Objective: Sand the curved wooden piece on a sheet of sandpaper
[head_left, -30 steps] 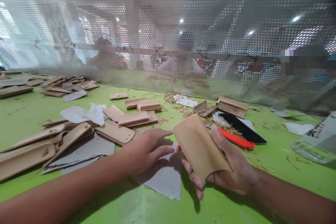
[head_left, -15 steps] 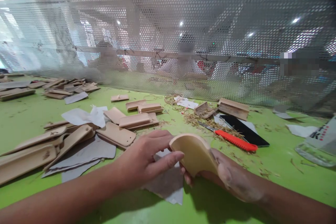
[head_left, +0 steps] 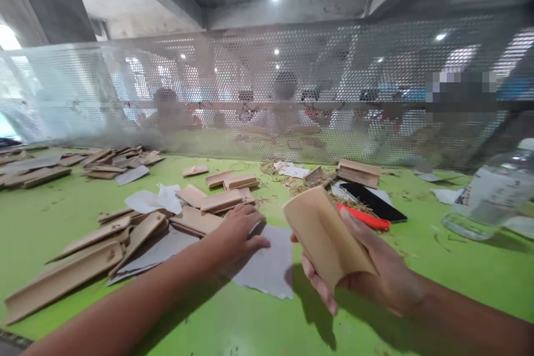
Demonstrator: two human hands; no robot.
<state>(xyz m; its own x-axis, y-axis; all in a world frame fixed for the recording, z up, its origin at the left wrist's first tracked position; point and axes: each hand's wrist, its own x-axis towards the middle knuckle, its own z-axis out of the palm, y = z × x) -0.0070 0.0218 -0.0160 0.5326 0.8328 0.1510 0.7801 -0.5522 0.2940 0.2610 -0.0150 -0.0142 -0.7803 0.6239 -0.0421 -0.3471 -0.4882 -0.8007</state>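
My right hand (head_left: 381, 275) grips a curved piece of split bamboo (head_left: 327, 233), tilted above the table, with its hollow side towards me. The fingers wrap under it and the thumb lies along its right edge. My left hand (head_left: 240, 233) is open at the upper left of a grey sheet that looks like sandpaper (head_left: 269, 264). Its thumb is apart from the fingers and rests over the sheet; the fingertips reach towards the bamboo pieces behind. Beyond the held piece lies a red-handled utility knife (head_left: 367, 217), its blade hidden now.
More bamboo pieces (head_left: 62, 278) lie on the green table (head_left: 200, 322) at left, with crumpled white paper (head_left: 154, 199) and grey sheets. A black phone-like slab (head_left: 373, 200) and a clear bottle (head_left: 488, 200) stand or lie at right. A perforated screen (head_left: 233, 122) crosses the back; people sit behind.
My left hand has come away from the bamboo piece and moved down-left onto the grey sheet. The right hand still holds the piece, now turned to show more of its hollow. The view tilted up.
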